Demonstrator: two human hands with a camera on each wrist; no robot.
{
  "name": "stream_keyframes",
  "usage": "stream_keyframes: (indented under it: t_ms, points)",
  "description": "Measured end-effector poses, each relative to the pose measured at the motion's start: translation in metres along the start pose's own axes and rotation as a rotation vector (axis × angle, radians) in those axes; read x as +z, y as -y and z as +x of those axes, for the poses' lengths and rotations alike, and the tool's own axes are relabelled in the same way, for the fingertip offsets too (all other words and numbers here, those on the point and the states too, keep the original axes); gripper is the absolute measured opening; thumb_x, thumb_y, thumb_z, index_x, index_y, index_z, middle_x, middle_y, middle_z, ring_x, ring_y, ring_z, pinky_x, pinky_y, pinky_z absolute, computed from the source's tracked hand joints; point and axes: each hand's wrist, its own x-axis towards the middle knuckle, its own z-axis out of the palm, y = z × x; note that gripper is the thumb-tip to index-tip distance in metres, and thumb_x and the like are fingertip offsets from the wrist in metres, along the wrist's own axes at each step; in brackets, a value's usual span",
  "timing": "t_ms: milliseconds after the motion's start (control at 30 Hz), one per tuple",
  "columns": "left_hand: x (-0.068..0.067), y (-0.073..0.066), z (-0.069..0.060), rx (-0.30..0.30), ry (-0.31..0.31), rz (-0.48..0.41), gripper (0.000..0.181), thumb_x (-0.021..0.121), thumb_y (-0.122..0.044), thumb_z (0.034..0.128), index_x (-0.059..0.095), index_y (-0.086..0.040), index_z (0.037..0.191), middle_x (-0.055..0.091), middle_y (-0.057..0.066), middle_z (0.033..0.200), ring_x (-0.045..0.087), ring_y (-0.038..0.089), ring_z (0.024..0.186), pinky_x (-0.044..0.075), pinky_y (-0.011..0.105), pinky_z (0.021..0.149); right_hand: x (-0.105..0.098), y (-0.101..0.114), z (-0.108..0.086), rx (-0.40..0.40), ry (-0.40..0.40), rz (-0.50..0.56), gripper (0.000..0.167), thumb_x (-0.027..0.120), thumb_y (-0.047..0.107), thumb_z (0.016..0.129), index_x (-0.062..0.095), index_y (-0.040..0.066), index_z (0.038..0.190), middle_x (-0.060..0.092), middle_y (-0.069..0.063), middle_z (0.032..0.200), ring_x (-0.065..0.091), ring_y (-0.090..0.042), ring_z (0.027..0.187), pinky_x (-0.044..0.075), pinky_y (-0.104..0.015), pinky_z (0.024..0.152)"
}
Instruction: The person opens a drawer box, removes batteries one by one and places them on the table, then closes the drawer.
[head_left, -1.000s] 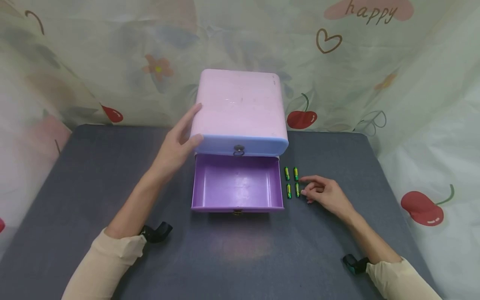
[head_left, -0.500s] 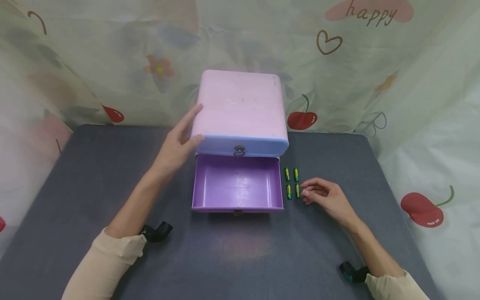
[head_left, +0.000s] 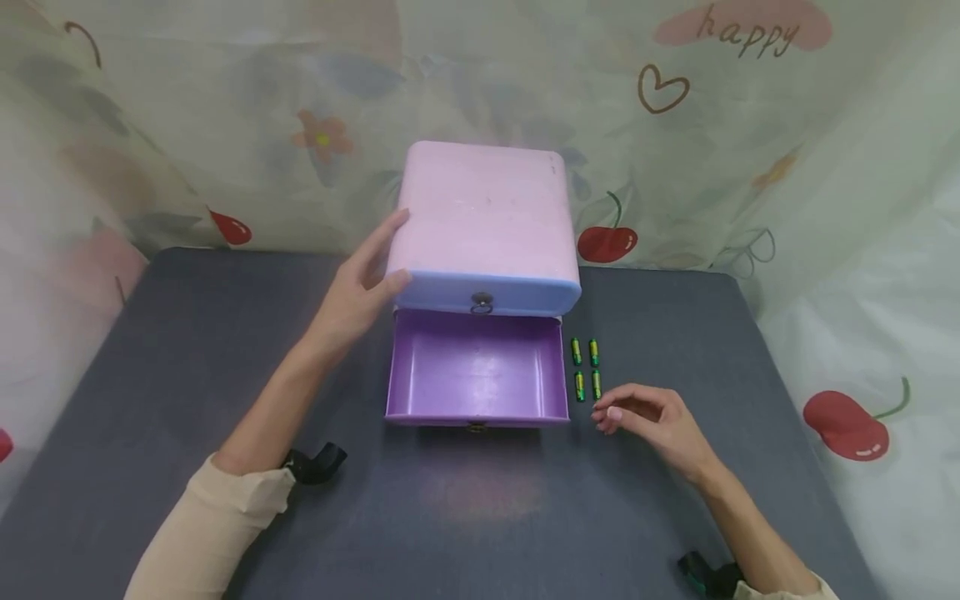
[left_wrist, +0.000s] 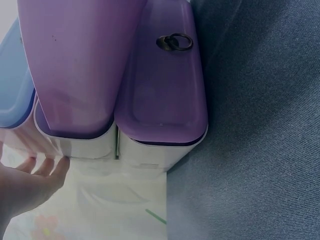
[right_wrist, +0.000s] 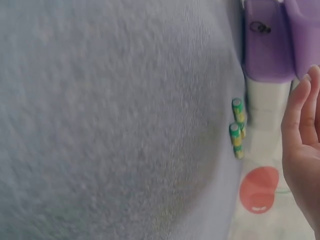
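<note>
A small drawer cabinet with a pink top stands at the middle back of the table. Its purple middle drawer is pulled out, and nothing lies inside. My left hand rests against the cabinet's left upper side, fingers spread. Beside the drawer's right wall, several green and yellow batteries lie in two short rows. Just in front of the right-hand row hovers my right hand, fingers loosely bent, holding nothing. The right wrist view shows the batteries apart from that hand.
Above the pulled-out drawer, the blue drawer is closed. A closed purple drawer with a ring pull sits at the bottom. A printed curtain hangs behind the dark grey table.
My right hand has drawn back toward the table's front edge, from beside the batteries to in front of them. My left hand stays against the cabinet. Drawer and batteries have not moved.
</note>
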Motion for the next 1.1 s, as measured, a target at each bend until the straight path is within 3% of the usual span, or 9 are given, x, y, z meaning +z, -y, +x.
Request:
stream_keyframes:
  t_ms: [167, 333, 500, 800, 1033, 1100]
  points:
    - [0.001, 0.000, -0.001, -0.002, 0.005, 0.000, 0.067, 0.065, -0.016, 0.0966, 0.034, -0.020, 0.156, 0.025, -0.002, 0.163, 0.022, 0.017, 0.149, 0.021, 0.041, 0.120, 0.011, 0.002, -0.005, -0.025, 0.061, 0.074, 0.017, 0.057, -0.006, 0.096, 0.067, -0.006, 0.110, 0.069, -0.029, 0.099, 0.068, -0.041, 0.086, 0.059, -0.039, 0.076]
    - [0.002, 0.000, -0.002, -0.014, 0.001, -0.009, 0.067, 0.064, -0.014, 0.0962, 0.034, -0.020, 0.156, 0.025, -0.001, 0.163, 0.024, 0.019, 0.149, 0.022, 0.042, 0.120, 0.023, 0.001, -0.008, -0.063, 0.091, 0.108, 0.020, 0.056, -0.007, 0.096, 0.068, -0.006, 0.112, 0.072, -0.020, 0.100, 0.071, -0.031, 0.087, 0.059, -0.038, 0.075]
    - [0.003, -0.002, -0.001, -0.019, -0.004, -0.011, 0.067, 0.065, -0.014, 0.0960, 0.035, -0.021, 0.156, 0.027, -0.001, 0.163, 0.027, 0.022, 0.148, 0.025, 0.043, 0.119, 0.031, 0.001, -0.009, -0.139, 0.136, 0.153, 0.025, 0.052, -0.013, 0.095, 0.065, -0.011, 0.116, 0.072, -0.022, 0.104, 0.072, -0.027, 0.090, 0.059, -0.038, 0.075]
    - [0.001, -0.003, -0.001, -0.025, -0.011, -0.026, 0.067, 0.066, -0.016, 0.0959, 0.035, -0.021, 0.156, 0.029, -0.003, 0.162, 0.029, 0.022, 0.147, 0.026, 0.045, 0.118, 0.051, 0.006, -0.013, -0.125, 0.152, 0.200, 0.028, 0.052, -0.014, 0.095, 0.063, -0.012, 0.120, 0.070, -0.023, 0.111, 0.071, -0.025, 0.094, 0.059, -0.038, 0.080]
    - [0.002, -0.003, 0.000, -0.016, -0.008, -0.023, 0.067, 0.064, -0.013, 0.0953, 0.035, -0.019, 0.156, 0.028, -0.001, 0.162, 0.027, 0.021, 0.148, 0.024, 0.044, 0.119, 0.069, 0.006, -0.014, -0.098, 0.180, 0.257, 0.033, 0.053, -0.011, 0.096, 0.059, -0.011, 0.128, 0.060, -0.038, 0.118, 0.071, -0.028, 0.097, 0.058, -0.039, 0.082]
    - [0.002, -0.003, 0.000, -0.011, -0.006, -0.022, 0.067, 0.065, -0.015, 0.0955, 0.035, -0.019, 0.156, 0.027, -0.001, 0.162, 0.026, 0.021, 0.148, 0.023, 0.043, 0.119, 0.072, 0.005, -0.014, -0.096, 0.184, 0.266, 0.033, 0.052, -0.010, 0.096, 0.057, -0.011, 0.129, 0.059, -0.037, 0.120, 0.071, -0.029, 0.097, 0.058, -0.039, 0.082]
